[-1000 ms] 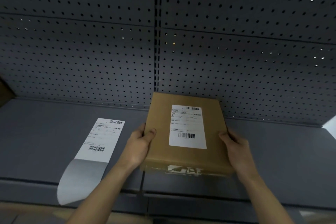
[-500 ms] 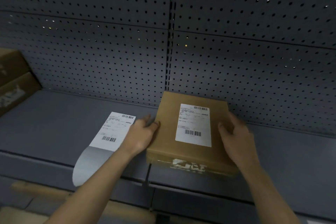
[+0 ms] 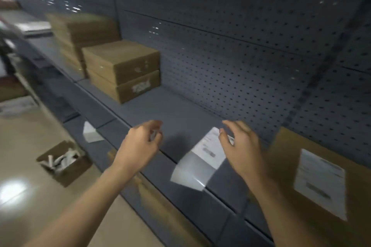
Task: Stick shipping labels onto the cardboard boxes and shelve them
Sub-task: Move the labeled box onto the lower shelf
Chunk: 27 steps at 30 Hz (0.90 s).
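Cardboard box, its label face up, sat on the grey metal shelf at far right. A second before, I gripped both its sides; both hands had since come off. One box shelved, I judged. Left hand and right hand hung empty, fingers loosely curled and apart. Glossy label sheet lay between them, overhanging the edge. Stacked boxes stood further left: matte brown, square-cornered.
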### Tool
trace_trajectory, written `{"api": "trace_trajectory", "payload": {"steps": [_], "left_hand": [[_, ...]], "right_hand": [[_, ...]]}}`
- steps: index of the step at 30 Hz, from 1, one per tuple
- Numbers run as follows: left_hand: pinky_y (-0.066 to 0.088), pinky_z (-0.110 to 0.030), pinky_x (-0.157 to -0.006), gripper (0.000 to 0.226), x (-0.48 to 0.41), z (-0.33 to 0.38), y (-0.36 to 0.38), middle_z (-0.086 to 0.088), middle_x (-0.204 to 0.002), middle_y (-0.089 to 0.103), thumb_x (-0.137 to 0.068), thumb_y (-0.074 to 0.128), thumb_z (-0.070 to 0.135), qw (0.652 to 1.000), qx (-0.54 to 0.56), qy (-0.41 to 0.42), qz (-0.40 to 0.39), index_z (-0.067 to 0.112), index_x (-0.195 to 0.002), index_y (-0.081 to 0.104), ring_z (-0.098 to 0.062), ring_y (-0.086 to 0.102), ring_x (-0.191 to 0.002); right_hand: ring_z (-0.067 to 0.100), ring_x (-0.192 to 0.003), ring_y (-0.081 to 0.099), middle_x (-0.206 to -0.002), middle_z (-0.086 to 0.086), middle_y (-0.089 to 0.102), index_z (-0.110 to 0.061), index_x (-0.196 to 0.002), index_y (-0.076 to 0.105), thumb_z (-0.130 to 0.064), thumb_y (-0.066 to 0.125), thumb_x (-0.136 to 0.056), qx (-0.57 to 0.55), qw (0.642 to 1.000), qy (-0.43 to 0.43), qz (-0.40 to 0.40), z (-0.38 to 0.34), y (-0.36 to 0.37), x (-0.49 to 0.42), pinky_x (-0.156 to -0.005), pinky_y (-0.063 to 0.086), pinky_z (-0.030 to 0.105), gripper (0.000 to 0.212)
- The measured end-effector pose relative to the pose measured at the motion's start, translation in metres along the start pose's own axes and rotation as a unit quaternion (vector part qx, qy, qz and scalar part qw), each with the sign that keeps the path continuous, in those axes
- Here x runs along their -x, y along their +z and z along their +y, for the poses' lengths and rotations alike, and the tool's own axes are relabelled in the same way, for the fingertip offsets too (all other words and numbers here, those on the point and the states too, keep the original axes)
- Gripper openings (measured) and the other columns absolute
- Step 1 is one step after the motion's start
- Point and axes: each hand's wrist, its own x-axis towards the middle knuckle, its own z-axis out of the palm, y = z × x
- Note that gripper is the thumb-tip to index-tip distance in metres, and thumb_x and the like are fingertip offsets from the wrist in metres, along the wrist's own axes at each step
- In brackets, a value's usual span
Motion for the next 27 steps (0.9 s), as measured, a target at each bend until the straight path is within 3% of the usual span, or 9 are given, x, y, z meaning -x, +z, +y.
{"api": "trace_trajectory", "payload": {"steps": [7,11,15,18,23,27], "left_hand": [[0.053,-0.039,-0.08,0.03,0.012,-0.145,-0.106,0.0,-0.116,0.068,-0.099,0.046,0.035,0.989,-0.058,-0.075,0.113,0.022,-0.121,0.062,-0.024,0.064,-0.102],[0.051,-0.036,-0.072,0.027,0.01,-0.223,-0.156,-0.002,-0.103,0.069,-0.098,0.048,0.034,0.981,-0.074,-0.103,0.147,0.02,-0.115,0.064,-0.028,0.065,-0.094],[0.054,-0.043,-0.08,0.052,-0.006,-0.28,-0.19,-0.002,-0.113,0.068,-0.09,0.032,0.051,0.977,-0.079,-0.12,0.156,0.02,-0.119,0.063,-0.027,0.064,-0.102],[0.054,-0.043,-0.082,0.054,-0.028,-0.306,-0.203,-0.002,-0.117,0.067,-0.09,0.029,0.052,0.977,-0.089,-0.118,0.151,0.021,-0.12,0.062,-0.027,0.063,-0.106],[0.052,-0.038,-0.081,0.039,-0.089,-0.328,-0.203,0.002,-0.12,0.065,-0.098,0.039,0.042,0.981,-0.087,-0.103,0.14,0.022,-0.124,0.06,-0.022,0.063,-0.1],[0.051,-0.037,-0.091,0.039,-0.159,-0.326,-0.198,0.006,-0.13,0.06,-0.101,0.039,0.042,0.987,-0.092,-0.057,0.12,0.024,-0.131,0.055,-0.018,0.057,-0.116]], "right_hand": [[0.019,-0.122,0.052,-0.133,0.0,0.059,-0.018,-0.134,0.058,-0.036,0.05,-0.099,-0.022,0.99,-0.112,-0.08,-0.149,0.1,-0.04,-0.101,0.045,0.037,0.04],[0.017,-0.119,0.053,-0.131,-0.003,0.059,-0.019,-0.134,0.057,-0.035,0.05,-0.099,-0.021,0.981,-0.167,-0.098,-0.233,0.155,-0.058,-0.099,0.045,0.036,0.039],[0.016,-0.12,0.05,-0.131,-0.004,0.058,-0.019,-0.136,0.056,-0.034,0.049,-0.1,-0.027,0.974,-0.193,-0.119,-0.289,0.195,-0.079,-0.101,0.043,0.036,0.039],[0.014,-0.121,0.05,-0.131,-0.006,0.058,-0.019,-0.136,0.056,-0.034,0.049,-0.1,-0.029,0.971,-0.2,-0.127,-0.313,0.219,-0.097,-0.102,0.043,0.036,0.04],[0.015,-0.12,0.051,-0.128,-0.002,0.06,-0.017,-0.132,0.059,-0.032,0.053,-0.099,-0.043,0.978,-0.175,-0.107,-0.321,0.252,-0.141,-0.1,0.046,0.038,0.038],[0.014,-0.119,0.05,-0.129,-0.002,0.058,-0.017,-0.132,0.059,-0.033,0.052,-0.099,-0.054,0.989,-0.123,-0.065,-0.312,0.265,-0.188,-0.099,0.048,0.039,0.038]]}}
